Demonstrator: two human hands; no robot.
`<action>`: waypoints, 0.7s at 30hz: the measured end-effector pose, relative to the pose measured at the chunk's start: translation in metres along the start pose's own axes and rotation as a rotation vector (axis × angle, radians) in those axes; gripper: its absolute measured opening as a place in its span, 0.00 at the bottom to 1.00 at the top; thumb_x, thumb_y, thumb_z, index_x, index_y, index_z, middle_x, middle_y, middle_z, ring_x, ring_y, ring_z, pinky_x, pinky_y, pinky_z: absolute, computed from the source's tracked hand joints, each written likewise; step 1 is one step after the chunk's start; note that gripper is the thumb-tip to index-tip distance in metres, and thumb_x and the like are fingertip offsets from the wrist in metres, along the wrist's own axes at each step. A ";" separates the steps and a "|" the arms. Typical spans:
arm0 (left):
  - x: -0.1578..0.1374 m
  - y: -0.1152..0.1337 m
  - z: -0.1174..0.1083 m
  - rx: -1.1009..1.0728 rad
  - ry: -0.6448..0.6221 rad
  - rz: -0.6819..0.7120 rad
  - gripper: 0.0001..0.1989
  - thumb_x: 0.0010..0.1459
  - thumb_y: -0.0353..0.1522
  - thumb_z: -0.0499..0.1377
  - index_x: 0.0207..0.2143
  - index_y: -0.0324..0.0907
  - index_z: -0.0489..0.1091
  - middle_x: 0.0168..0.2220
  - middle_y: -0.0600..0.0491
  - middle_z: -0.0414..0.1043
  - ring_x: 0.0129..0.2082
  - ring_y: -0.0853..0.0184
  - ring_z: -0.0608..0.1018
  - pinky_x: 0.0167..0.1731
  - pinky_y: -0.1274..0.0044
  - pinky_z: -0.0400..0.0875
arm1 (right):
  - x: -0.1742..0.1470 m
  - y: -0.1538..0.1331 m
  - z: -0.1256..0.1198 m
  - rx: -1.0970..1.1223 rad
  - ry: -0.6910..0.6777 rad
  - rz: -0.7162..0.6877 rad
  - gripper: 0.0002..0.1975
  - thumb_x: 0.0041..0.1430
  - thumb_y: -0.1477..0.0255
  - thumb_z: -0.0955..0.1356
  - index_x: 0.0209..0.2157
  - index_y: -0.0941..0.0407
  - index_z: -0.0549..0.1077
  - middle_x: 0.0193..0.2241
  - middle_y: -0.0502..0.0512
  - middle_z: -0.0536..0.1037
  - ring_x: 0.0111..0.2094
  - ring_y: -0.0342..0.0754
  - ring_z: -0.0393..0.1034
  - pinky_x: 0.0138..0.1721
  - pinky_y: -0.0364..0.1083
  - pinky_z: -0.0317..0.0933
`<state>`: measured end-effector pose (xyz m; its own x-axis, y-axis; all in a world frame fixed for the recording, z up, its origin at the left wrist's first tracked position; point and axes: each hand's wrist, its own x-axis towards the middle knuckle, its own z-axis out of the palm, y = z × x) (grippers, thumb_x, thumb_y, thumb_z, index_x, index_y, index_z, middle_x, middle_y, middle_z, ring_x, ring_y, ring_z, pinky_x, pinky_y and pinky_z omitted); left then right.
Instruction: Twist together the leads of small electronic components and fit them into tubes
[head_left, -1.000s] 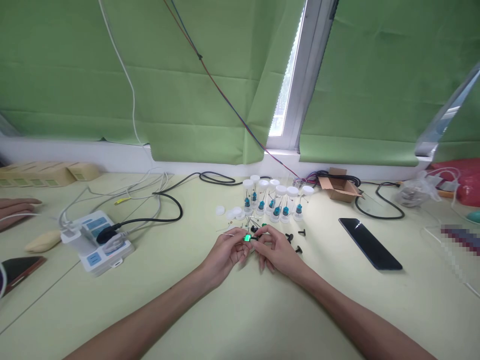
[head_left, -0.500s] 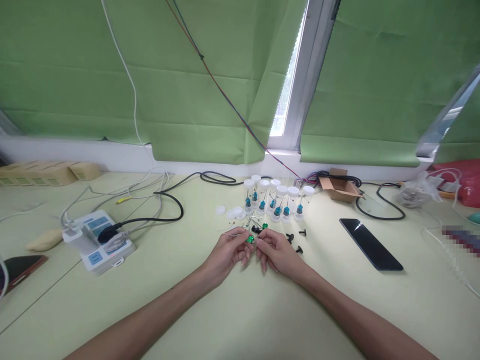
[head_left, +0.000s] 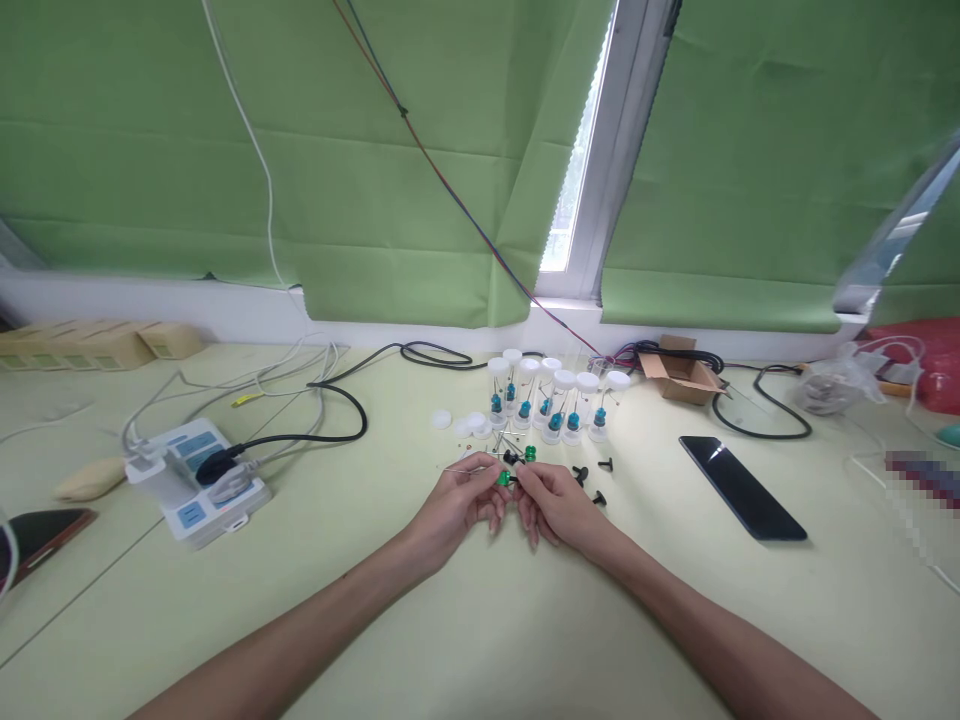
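My left hand (head_left: 459, 492) pinches a small green plastic piece (head_left: 504, 478), and a thin metal rod (head_left: 466, 470) sticks out leftward from the same fingers. Close against it, my right hand (head_left: 551, 498) is closed at the fingertips on a small dark piece (head_left: 514, 479) that meets the green one; its full shape is hidden. Just beyond the fingers lie another green piece (head_left: 530, 454), metal rods (head_left: 507, 437) and black plastic parts (head_left: 511, 457). More black T-shaped pegs (head_left: 605, 464) rest to the right of my right hand.
Several clear tubes with white caps (head_left: 587, 383) and blue parts inside stand behind the hands. Loose white caps (head_left: 441, 420) lie left of them. A phone (head_left: 742, 488) and a small open cardboard box (head_left: 681, 380) are right; a power strip (head_left: 196, 480) with cables is left.
My right fingertips have shifted slightly right, away from the green piece, and a dark bit now shows between them. My left hand stays nearly in place.
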<state>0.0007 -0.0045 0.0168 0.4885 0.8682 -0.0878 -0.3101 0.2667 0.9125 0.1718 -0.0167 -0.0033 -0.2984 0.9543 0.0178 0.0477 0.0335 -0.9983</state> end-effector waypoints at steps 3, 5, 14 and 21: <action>0.000 0.000 0.000 -0.011 0.004 -0.006 0.12 0.55 0.38 0.64 0.33 0.39 0.68 0.25 0.52 0.73 0.20 0.71 0.72 0.20 0.80 0.66 | 0.001 0.000 0.001 0.022 0.007 0.009 0.25 0.61 0.48 0.61 0.26 0.57 0.66 0.14 0.46 0.70 0.11 0.40 0.64 0.07 0.36 0.46; 0.000 0.000 0.001 -0.025 0.024 -0.011 0.12 0.55 0.38 0.64 0.34 0.39 0.68 0.25 0.52 0.72 0.21 0.71 0.72 0.19 0.80 0.66 | 0.002 0.000 0.002 0.055 0.027 0.005 0.24 0.61 0.49 0.61 0.27 0.56 0.65 0.15 0.46 0.70 0.11 0.40 0.66 0.07 0.36 0.46; -0.001 0.001 -0.002 -0.058 0.050 -0.004 0.10 0.58 0.36 0.62 0.34 0.38 0.69 0.25 0.53 0.71 0.22 0.73 0.71 0.21 0.81 0.66 | -0.001 -0.006 0.002 0.076 0.090 -0.095 0.17 0.57 0.58 0.69 0.41 0.54 0.65 0.38 0.51 0.70 0.18 0.40 0.72 0.09 0.36 0.51; -0.001 0.002 0.000 -0.045 0.067 -0.008 0.10 0.58 0.36 0.62 0.33 0.38 0.68 0.25 0.53 0.71 0.22 0.72 0.71 0.20 0.81 0.65 | -0.002 -0.005 0.001 0.094 0.046 -0.115 0.15 0.57 0.61 0.69 0.38 0.55 0.64 0.35 0.50 0.71 0.21 0.40 0.72 0.12 0.36 0.54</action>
<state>-0.0002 -0.0044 0.0188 0.4362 0.8915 -0.1226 -0.3433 0.2908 0.8931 0.1718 -0.0192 0.0012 -0.2526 0.9584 0.1328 -0.0743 0.1177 -0.9903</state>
